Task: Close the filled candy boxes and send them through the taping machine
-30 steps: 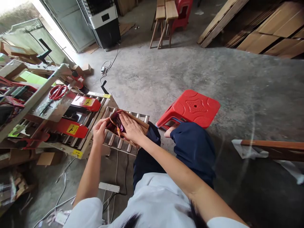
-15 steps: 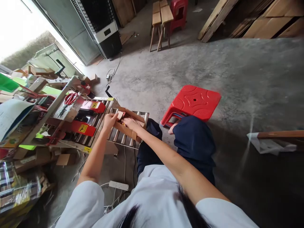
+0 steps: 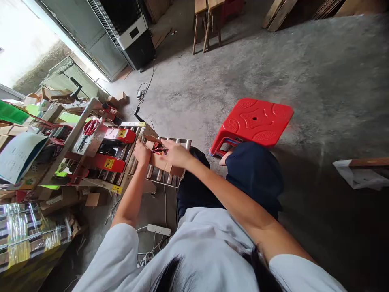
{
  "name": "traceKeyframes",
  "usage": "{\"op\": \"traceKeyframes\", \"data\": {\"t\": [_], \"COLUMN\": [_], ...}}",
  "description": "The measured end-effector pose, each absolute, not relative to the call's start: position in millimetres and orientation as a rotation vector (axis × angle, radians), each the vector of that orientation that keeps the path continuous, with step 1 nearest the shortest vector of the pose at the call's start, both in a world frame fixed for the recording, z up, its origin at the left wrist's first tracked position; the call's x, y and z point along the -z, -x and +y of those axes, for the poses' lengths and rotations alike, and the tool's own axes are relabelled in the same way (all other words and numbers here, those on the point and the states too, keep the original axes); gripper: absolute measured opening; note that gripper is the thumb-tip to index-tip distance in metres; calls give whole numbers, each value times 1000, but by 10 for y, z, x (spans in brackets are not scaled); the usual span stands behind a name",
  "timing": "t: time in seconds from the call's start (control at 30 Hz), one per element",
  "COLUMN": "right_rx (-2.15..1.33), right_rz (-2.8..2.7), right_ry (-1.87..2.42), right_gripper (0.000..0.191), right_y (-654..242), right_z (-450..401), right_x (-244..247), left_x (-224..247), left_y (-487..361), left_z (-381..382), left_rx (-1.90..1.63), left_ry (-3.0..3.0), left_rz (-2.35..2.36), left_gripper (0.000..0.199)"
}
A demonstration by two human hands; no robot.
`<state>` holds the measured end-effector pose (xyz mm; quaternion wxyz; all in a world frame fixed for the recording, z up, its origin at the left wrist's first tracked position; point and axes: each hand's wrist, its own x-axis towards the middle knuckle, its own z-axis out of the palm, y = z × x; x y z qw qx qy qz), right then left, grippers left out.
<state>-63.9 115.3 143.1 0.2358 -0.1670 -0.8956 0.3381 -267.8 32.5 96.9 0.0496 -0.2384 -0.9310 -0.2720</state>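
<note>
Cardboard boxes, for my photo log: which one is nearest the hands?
The open cardboard box on the roller conveyor: left hand and right hand are at it; other boxes lie apart from both.

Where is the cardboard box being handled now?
The cardboard box sits on metal rollers, left of centre in the head view, with the left hand at its left end.

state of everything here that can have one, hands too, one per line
left hand: at the box's end
right hand: at its opposite end
cardboard box: open on top, contents showing
scissors: lying down, blades unclear
red stool: upright, unoccupied
power strip: on the floor, power unclear
metal door: open
</note>
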Motion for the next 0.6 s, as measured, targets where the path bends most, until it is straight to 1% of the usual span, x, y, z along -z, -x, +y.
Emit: {"op": "traceKeyframes", "data": {"t": [0.03, 0.1, 0.13, 0.2, 0.27, 0.3, 0.37, 0.4, 0.43, 0.5, 0.6], "right_rx": [-915, -851, -822, -823, -932, -1039, -1326, -1462, -1569, -1673, -1710], "right_rz": [-2520, -2575, -2586, -2600, -2609, -2607, -2519, -2418, -2296, -2066, -1939], "right_ry": [394, 304, 294, 310, 292, 238, 135, 158, 235, 460, 639], "right_gripper": [78, 75, 71, 65, 59, 54, 42, 39, 37, 39, 43], "right_y": [614, 521, 468, 385, 352, 347, 319, 283, 225, 37, -400], "right_z": [1045, 848, 782, 753, 861, 953, 1159, 1254, 1333, 1448, 1576], "right_x": [-1349, -1173, -1099, -1009, -993, -1000, -1006, -996, -974, -901, -754], "left_x": [-969, -974, -977, -974, -950, -930, -876, -846, -818, -787, -913], "left_y": [2715, 2714, 2654, 2395, 1997, 1787, 1445, 1352, 1328, 1507, 2195], "left_z": [312, 263, 226, 131, 21, -27, -84, -86, -73, -36, -93], "left_rx": [1007, 1348, 1456, 1529, 1447, 1344, 1045, 892, 771, 654, 655], "left_ry": [694, 629, 621, 737, 1111, 1362, 1773, 1867, 1890, 1807, 1595], "left_rz": [-2799, -2602, -2466, -2262, -2240, -2275, -2347, -2378, -2411, -2488, -2611], "left_gripper": [52, 54, 53, 50, 54, 60, 80, 88, 91, 87, 77]}}
